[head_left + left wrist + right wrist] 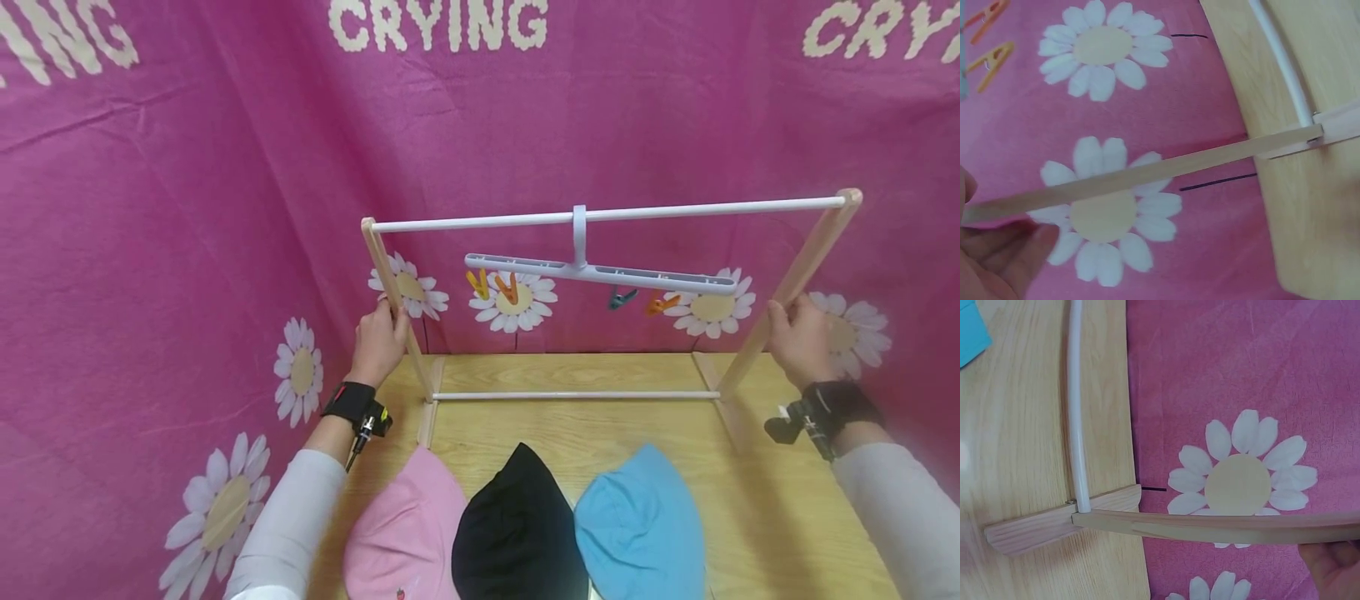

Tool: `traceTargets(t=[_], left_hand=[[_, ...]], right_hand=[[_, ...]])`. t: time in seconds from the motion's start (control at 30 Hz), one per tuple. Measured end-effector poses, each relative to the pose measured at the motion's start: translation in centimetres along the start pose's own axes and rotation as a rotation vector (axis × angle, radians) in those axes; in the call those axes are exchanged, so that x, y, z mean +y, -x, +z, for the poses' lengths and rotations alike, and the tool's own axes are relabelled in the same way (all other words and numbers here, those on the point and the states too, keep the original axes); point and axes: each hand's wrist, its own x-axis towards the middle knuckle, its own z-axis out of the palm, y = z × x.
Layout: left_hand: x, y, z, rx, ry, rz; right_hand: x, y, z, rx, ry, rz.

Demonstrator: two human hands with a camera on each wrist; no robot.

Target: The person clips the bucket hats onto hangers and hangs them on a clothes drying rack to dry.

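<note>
A small clothes rack with wooden posts and a white top bar (480, 221) stands on the table. My left hand (377, 343) grips its left post (417, 367), and my right hand (801, 340) holds the right post (804, 265) at about the same height. In the left wrist view, fingers (1022, 256) lie along the wooden post. From the top bar hangs a light grey hanger (600, 273), tilted lower on the right. Several small clips hang under it, among them a yellow clip (477, 284) and a dark teal clip (622, 297).
A pink bucket hat (408, 529), a black one (517, 533) and a light blue one (641, 529) lie in a row on the wooden table (780, 517), in front of the rack. A pink cloth (225, 208) with daisies encloses the back and sides.
</note>
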Motion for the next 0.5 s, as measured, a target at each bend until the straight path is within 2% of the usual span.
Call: traceTargets(t=[0.13, 0.3, 0.4, 0.5], left_hand=[[0.9, 0.3, -0.6, 0.056, -0.079, -0.018], [1.7, 0.9, -1.1, 0.177, -0.116, -0.03], [1.9, 1.4, -1.0, 0.213, -0.108, -0.006], [2.1, 1.8, -0.6, 0.227, -0.074, 0.046]], right_hand=[[-0.1, 0.4, 0.1, 0.008, 0.017, 0.007], [-0.3, 1.3, 0.4, -0.011, -0.037, 0.018], [-0.2, 2.1, 0.8, -0.014, -0.065, 0.025], [-0.2, 2.8, 1.3, -0.013, -0.095, 0.031]])
